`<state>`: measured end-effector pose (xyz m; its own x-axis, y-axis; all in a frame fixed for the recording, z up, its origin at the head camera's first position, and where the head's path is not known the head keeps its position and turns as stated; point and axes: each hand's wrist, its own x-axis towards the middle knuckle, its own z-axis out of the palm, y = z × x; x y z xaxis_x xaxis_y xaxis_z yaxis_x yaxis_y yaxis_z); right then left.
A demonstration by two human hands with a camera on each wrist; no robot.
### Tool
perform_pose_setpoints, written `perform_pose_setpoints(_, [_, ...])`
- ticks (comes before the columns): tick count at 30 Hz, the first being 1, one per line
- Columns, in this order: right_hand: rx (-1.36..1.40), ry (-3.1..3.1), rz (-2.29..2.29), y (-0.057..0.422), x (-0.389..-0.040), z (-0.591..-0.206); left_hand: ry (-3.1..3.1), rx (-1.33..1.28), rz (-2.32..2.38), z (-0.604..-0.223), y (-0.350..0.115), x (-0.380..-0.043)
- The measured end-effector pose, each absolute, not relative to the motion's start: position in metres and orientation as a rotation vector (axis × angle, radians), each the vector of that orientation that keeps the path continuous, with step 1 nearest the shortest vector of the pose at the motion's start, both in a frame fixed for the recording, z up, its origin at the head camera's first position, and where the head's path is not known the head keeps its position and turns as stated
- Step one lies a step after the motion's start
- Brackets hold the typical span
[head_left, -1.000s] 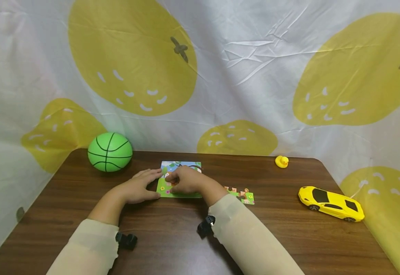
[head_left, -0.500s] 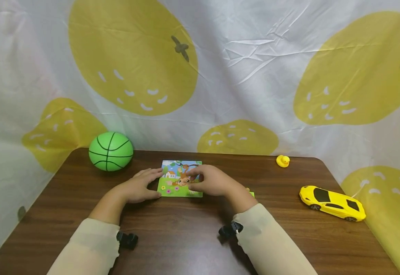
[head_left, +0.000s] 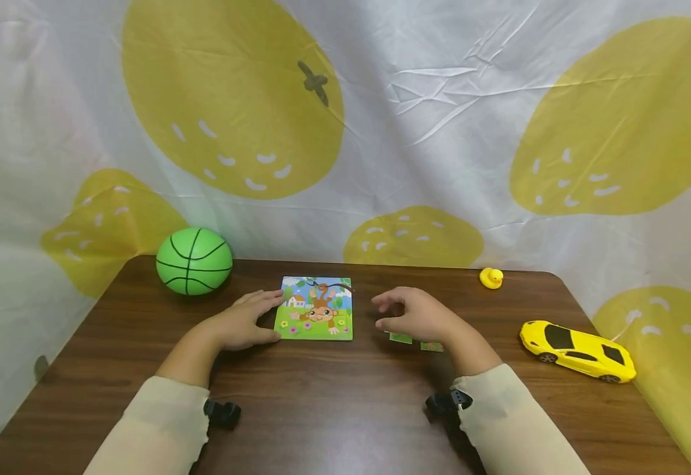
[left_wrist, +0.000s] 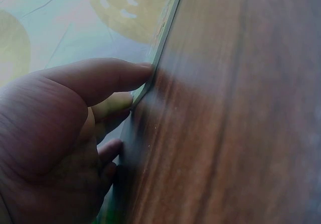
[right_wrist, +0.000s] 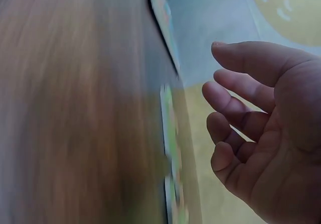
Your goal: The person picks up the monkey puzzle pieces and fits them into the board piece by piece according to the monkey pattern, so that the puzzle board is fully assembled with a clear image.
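A square puzzle board (head_left: 315, 311) lies flat on the table, printed with an upside-down monkey, a house and flowers. At its left side is my left hand (head_left: 239, 324), thumb by the near corner and fingertips by the upper left edge. The left wrist view has the thumb (left_wrist: 118, 76) against the board's edge. My right hand (head_left: 421, 316) hovers to the right of the board, fingers loosely bent, holding nothing. Beneath and beside it lie loose jigsaw pieces (head_left: 401, 338), partly hidden by the hand; the right wrist view catches the pieces (right_wrist: 170, 126) edge-on and blurred.
A green ball (head_left: 194, 261) with black lines sits at the back left of the brown table (head_left: 321, 396). Toward the back right stands a yellow rubber duck (head_left: 491, 278), with a yellow toy car (head_left: 577, 351) nearer on the right. A lemon-print cloth (head_left: 416, 132) hangs behind.
My right hand has moved right, from over the puzzle board to above the loose pieces, uncovering the monkey picture. The left hand has stayed at the board's left edge.
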<state>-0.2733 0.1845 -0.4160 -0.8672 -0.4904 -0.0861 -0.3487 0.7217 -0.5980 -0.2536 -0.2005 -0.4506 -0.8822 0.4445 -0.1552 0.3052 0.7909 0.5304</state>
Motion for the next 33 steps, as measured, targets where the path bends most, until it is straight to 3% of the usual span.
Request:
perform_pose_setpoints(11, [-0.595, 2.695, -0.844, 0.221, -0.274, -0.427, 2.716, 0.585, 0.733, -0.453, -0.200, -0.255])
perform_pose_setpoints(33, [-0.526, 2.659, -0.820, 0.224, -0.274, -0.431, 2.717, 0.589, 0.733, -0.452, -0.201, -0.255])
